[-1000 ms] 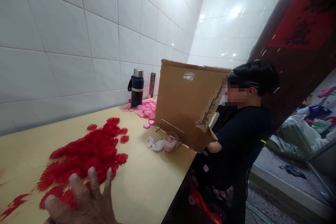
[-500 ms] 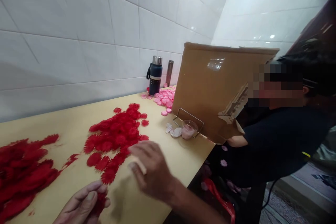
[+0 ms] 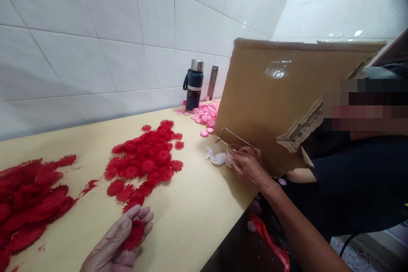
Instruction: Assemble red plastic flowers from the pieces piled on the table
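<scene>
My left hand (image 3: 117, 242) is closed round a red fringed flower piece (image 3: 134, 234) near the table's front edge. Farther right, my right hand (image 3: 250, 165) has its fingers on a small clear cup (image 3: 230, 155) with pale pink contents; the fingertips partly hide it. A crumpled white tissue (image 3: 215, 157) touches the cup's left side. A loose pile of red flower pieces (image 3: 148, 157) lies on the table beyond my left hand. At the far left is a larger heap of red pieces (image 3: 32, 204).
A cardboard sheet (image 3: 261, 93) stands behind the cup, with a wire stand (image 3: 237, 134) at its base. A dark bottle (image 3: 194, 87), a slim tube (image 3: 212, 81) and pink pieces (image 3: 205, 114) are near the wall. Another person (image 3: 360, 178) sits at the right.
My right hand has moved right from beside the red pile to the cup. My left hand has turned, showing the red piece in its fingers. The view has shifted slightly.
</scene>
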Motion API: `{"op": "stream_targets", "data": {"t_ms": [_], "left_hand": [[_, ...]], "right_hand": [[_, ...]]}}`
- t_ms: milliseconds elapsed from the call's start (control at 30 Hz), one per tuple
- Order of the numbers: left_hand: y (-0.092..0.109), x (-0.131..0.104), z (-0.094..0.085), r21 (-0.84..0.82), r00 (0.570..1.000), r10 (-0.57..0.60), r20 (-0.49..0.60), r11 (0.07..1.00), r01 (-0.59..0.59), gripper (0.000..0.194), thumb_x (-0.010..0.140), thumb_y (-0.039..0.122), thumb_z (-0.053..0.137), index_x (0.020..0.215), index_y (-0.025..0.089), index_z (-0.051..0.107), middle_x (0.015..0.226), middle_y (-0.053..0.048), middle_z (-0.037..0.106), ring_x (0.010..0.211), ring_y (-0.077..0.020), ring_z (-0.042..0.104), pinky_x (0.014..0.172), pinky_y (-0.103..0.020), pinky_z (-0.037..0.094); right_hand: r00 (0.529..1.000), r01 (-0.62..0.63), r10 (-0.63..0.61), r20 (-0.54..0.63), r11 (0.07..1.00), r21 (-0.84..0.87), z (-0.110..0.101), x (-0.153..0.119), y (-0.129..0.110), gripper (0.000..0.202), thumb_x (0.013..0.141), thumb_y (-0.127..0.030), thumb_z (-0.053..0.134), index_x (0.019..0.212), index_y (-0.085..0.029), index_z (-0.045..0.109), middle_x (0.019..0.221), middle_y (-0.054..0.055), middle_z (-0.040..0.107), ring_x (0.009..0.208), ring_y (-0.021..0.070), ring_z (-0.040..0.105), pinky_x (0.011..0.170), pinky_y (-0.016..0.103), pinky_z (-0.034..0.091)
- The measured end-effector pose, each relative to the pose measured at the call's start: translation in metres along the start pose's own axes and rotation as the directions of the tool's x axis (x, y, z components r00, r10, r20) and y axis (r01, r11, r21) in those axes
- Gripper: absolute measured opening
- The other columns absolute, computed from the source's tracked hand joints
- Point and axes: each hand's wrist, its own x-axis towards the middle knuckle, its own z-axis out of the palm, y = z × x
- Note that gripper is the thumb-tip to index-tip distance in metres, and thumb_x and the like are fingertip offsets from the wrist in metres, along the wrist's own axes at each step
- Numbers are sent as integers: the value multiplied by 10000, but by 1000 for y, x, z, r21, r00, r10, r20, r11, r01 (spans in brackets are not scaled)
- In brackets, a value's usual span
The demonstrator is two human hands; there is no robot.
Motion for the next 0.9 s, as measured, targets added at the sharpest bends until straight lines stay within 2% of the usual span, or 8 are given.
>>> {"op": "stream_targets", "data": {"t_ms": [200,300,400,500,567,633,767,900], "left_hand": [[0,-15,21,-79,998,-50,26,996,51,126,769,94,560,753,108,684,817,-112,719,790,-221,682,762,-340,567],[4,-24,31,-141,995,-82,62,986,90,188,816,96,490,783,63,673,853,-160,702,838,-251,671,795,-395,553],[6,-30,36,-199,989,-80,125,974,104,198,828,124,482,792,38,657,852,-174,685,874,-268,657,840,-430,524],[4,-33,36,-235,981,-94,172,963,134,222,854,186,462,830,54,639,881,-163,671,870,-239,649,835,-398,520],[3,-36,36,-250,972,-115,207,954,166,237,868,218,442,860,69,625,871,-148,664,820,-206,650,766,-340,540],[2,-38,36,-236,957,-160,241,947,218,276,880,263,416,920,71,610,862,-144,658,736,-186,647,611,-276,545],[5,-44,32,-199,938,-219,268,940,276,314,890,301,360,980,99,583,844,-136,647,644,-188,634,362,-212,418],[8,-47,26,-245,953,-182,240,939,241,251,875,273,397,874,112,591,829,-113,630,717,-191,632,460,-230,459]], "right_hand": [[1000,1,-1,27,1000,5,-14,-1,10,199,835,-302,529,964,-233,664,1010,52,678,947,233,544,825,402,325],[998,8,-7,-60,1000,7,-24,-4,2,229,852,-336,502,948,-203,662,978,72,681,937,239,553,846,415,335],[978,43,-11,-206,988,149,-36,-7,-36,212,859,-307,488,921,-195,657,902,66,686,902,226,585,861,412,363],[964,249,-174,-200,853,459,-44,-12,-98,221,854,-244,467,997,-201,630,918,68,678,907,215,590,841,395,412],[937,347,-293,-188,741,575,-41,-18,-139,258,859,-229,443,1052,-187,608,958,74,674,937,214,571,826,390,416],[912,400,-365,-185,697,596,-32,-25,-170,264,867,-254,452,1062,-164,605,998,70,670,964,209,549,835,382,395],[903,417,-399,-160,724,550,-13,-37,-200,332,901,-295,411,1118,-111,582,1057,85,653,1045,228,506,888,407,316],[906,389,-407,-117,691,609,-11,-42,-203,375,924,-323,342,1133,-117,577,1086,84,642,1076,229,482,933,427,282]]}}
